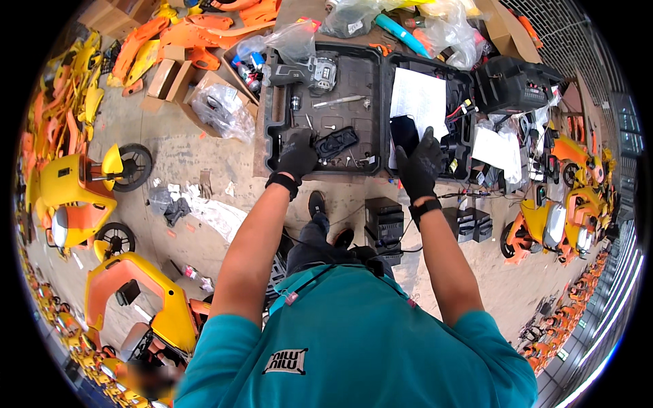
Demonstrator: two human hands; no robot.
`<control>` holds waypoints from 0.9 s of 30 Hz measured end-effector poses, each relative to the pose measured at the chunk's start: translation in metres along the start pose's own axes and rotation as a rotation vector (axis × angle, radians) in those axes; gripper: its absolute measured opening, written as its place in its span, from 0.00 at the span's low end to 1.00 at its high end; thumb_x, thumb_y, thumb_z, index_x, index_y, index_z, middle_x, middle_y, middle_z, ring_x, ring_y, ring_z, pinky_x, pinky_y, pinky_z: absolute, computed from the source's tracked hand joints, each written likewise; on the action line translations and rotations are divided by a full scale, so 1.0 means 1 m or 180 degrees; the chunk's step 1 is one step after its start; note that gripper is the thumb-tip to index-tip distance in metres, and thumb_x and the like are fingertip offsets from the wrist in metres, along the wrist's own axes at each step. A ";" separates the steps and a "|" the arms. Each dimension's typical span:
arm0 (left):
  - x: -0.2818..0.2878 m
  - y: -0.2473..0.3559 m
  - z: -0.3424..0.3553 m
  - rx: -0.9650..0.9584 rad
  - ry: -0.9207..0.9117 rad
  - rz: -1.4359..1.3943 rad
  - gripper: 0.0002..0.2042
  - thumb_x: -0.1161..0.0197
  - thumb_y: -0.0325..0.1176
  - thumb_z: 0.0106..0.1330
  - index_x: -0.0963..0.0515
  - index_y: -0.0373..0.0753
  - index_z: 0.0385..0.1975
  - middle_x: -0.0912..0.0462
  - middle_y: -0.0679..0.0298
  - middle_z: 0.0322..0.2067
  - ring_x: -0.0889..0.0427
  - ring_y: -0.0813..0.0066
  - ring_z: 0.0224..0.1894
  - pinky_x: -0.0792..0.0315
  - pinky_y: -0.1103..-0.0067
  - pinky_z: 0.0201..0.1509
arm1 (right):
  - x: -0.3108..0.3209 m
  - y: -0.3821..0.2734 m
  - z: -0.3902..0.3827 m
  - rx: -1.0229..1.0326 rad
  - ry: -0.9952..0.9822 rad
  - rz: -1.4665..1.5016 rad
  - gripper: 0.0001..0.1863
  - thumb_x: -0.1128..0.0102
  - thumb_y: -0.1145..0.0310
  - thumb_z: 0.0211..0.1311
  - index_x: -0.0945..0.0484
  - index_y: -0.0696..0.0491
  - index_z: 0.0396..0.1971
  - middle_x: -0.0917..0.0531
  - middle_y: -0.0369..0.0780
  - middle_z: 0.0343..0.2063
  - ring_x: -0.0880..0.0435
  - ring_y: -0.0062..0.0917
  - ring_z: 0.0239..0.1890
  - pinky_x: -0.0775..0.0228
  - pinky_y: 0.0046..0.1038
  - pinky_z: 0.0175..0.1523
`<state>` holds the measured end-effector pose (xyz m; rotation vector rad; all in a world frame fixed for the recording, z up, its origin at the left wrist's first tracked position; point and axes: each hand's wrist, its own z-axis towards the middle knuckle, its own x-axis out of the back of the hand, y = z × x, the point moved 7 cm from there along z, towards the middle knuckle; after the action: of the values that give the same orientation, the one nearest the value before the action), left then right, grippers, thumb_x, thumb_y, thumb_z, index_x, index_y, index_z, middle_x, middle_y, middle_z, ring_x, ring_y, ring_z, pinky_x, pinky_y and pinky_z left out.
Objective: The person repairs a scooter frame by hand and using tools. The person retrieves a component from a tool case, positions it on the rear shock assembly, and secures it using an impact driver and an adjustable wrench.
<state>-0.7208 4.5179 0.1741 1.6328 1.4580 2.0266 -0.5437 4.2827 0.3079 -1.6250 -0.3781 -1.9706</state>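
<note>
My left hand [297, 154], in a black glove, is at the near left part of an open black tool case [354, 168]. Its fingers look curled; what they hold, if anything, is lost against the dark case. Right beside it lies a flat black moulded part [336, 141], with small screws around it. My right hand [421, 165], also gloved, has its thumb and fingers about the lower right edge of a dark phone [404, 132]. The phone is over the case's right half, by white paper sheets [418, 94].
A grey power tool [320, 73] and a silver rod [339, 101] lie in the case. A black tool box [515, 85] stands to the right. Cardboard boxes [216, 88] are at the left. Black blocks [383, 224] stand on the floor; yellow scooters [71, 197] flank me.
</note>
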 end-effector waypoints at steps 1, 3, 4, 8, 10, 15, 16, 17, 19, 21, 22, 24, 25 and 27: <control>0.004 0.015 0.002 0.0184 -0.0086 0.0235 0.13 0.45 0.27 0.58 0.24 0.38 0.43 0.20 0.46 0.42 0.21 0.44 0.46 0.27 0.59 0.50 | 0.012 0.001 -0.008 0.0021 -0.0010 0.0101 0.47 0.31 0.55 0.53 0.45 0.60 0.67 0.29 0.54 0.52 0.29 0.51 0.54 0.34 0.47 0.56; 0.012 0.043 0.001 0.0540 -0.0242 0.0720 0.10 0.44 0.29 0.60 0.25 0.38 0.41 0.20 0.46 0.41 0.20 0.46 0.45 0.27 0.58 0.49 | 0.032 0.006 -0.030 0.0066 -0.0015 0.0312 0.44 0.33 0.58 0.55 0.45 0.61 0.66 0.29 0.53 0.52 0.30 0.49 0.54 0.35 0.48 0.57; 0.014 0.049 0.000 0.0528 -0.0028 0.0864 0.07 0.44 0.32 0.62 0.26 0.38 0.37 0.19 0.46 0.39 0.19 0.47 0.44 0.26 0.58 0.46 | 0.040 0.009 -0.043 0.0234 0.0013 0.0634 0.42 0.34 0.60 0.55 0.43 0.61 0.66 0.28 0.53 0.51 0.30 0.50 0.55 0.35 0.48 0.57; -0.002 0.031 0.007 0.0683 0.0116 0.0911 0.14 0.37 0.35 0.57 0.28 0.37 0.39 0.18 0.46 0.34 0.18 0.47 0.40 0.26 0.57 0.42 | 0.039 0.040 -0.105 -0.0094 -0.0565 0.0811 0.38 0.35 0.66 0.58 0.42 0.59 0.66 0.27 0.54 0.52 0.27 0.47 0.54 0.33 0.43 0.57; 0.002 0.030 0.006 0.0667 0.0052 0.0862 0.12 0.41 0.33 0.59 0.28 0.36 0.41 0.18 0.46 0.36 0.18 0.46 0.41 0.25 0.59 0.44 | 0.023 0.067 -0.141 -0.0424 -0.0790 0.0964 0.37 0.35 0.68 0.58 0.41 0.59 0.65 0.25 0.51 0.50 0.24 0.43 0.51 0.31 0.40 0.55; 0.035 0.021 -0.005 0.0348 0.0241 -0.0210 0.12 0.36 0.35 0.58 0.24 0.32 0.34 0.19 0.42 0.35 0.18 0.46 0.41 0.25 0.61 0.46 | 0.006 0.103 -0.201 -0.1139 -0.1262 0.1651 0.32 0.37 0.65 0.60 0.38 0.59 0.62 0.23 0.51 0.48 0.23 0.42 0.49 0.29 0.39 0.52; 0.045 0.026 -0.011 0.0028 0.0401 -0.0450 0.09 0.37 0.34 0.62 0.22 0.33 0.31 0.17 0.47 0.34 0.16 0.54 0.39 0.23 0.67 0.45 | 0.005 0.107 -0.207 -0.1337 -0.1469 0.1786 0.31 0.37 0.64 0.61 0.36 0.59 0.61 0.23 0.50 0.49 0.22 0.41 0.49 0.29 0.39 0.52; 0.043 0.015 -0.018 0.0470 0.0231 -0.1349 0.08 0.40 0.33 0.64 0.22 0.33 0.32 0.17 0.50 0.34 0.16 0.57 0.38 0.22 0.70 0.44 | 0.006 0.106 -0.209 -0.1175 -0.1409 0.1710 0.30 0.38 0.65 0.61 0.36 0.58 0.61 0.22 0.48 0.44 0.21 0.39 0.46 0.28 0.38 0.49; 0.050 0.032 -0.040 0.1376 -0.0122 -0.3149 0.07 0.44 0.30 0.69 0.22 0.33 0.36 0.17 0.55 0.34 0.16 0.63 0.37 0.21 0.76 0.43 | 0.008 0.105 -0.211 -0.0850 -0.1286 0.1541 0.28 0.38 0.67 0.62 0.36 0.56 0.61 0.19 0.44 0.35 0.19 0.34 0.38 0.26 0.35 0.44; 0.055 0.066 -0.059 0.1347 -0.0493 -0.4203 0.10 0.48 0.32 0.74 0.23 0.33 0.40 0.18 0.60 0.35 0.16 0.71 0.38 0.19 0.79 0.45 | 0.027 0.083 -0.194 -0.0816 -0.1430 0.1786 0.21 0.40 0.67 0.64 0.30 0.56 0.54 0.18 0.45 0.37 0.18 0.37 0.40 0.26 0.35 0.45; 0.051 0.083 -0.071 0.1324 -0.0702 -0.4531 0.11 0.48 0.33 0.74 0.23 0.32 0.42 0.18 0.60 0.35 0.16 0.71 0.38 0.19 0.78 0.46 | 0.035 0.073 -0.188 -0.0753 -0.1393 0.1987 0.18 0.40 0.67 0.63 0.28 0.56 0.51 0.18 0.48 0.38 0.18 0.41 0.40 0.26 0.36 0.45; 0.035 0.111 -0.094 0.1342 -0.1083 -0.4947 0.13 0.49 0.38 0.75 0.24 0.33 0.44 0.20 0.61 0.38 0.17 0.71 0.41 0.19 0.76 0.48 | 0.054 0.054 -0.179 -0.0663 -0.1305 0.2322 0.15 0.40 0.68 0.63 0.26 0.56 0.47 0.18 0.49 0.39 0.18 0.44 0.40 0.26 0.36 0.44; 0.026 0.125 -0.105 0.1356 -0.1273 -0.5021 0.15 0.50 0.41 0.76 0.25 0.34 0.44 0.21 0.63 0.40 0.18 0.71 0.42 0.21 0.75 0.49 | 0.063 0.043 -0.176 -0.0641 -0.1221 0.2464 0.15 0.40 0.69 0.63 0.26 0.57 0.47 0.18 0.49 0.39 0.18 0.44 0.39 0.26 0.36 0.44; 0.015 0.162 -0.121 0.1263 -0.1507 -0.5464 0.15 0.51 0.40 0.76 0.27 0.34 0.48 0.23 0.63 0.40 0.22 0.73 0.42 0.25 0.76 0.51 | 0.084 0.025 -0.170 -0.0694 -0.1034 0.2919 0.16 0.38 0.70 0.62 0.25 0.57 0.48 0.18 0.47 0.39 0.18 0.42 0.38 0.26 0.36 0.44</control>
<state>-0.7567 4.3748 0.3135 0.2925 1.8975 0.3768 -0.6764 4.1505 0.3472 -1.7964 0.4294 -1.0815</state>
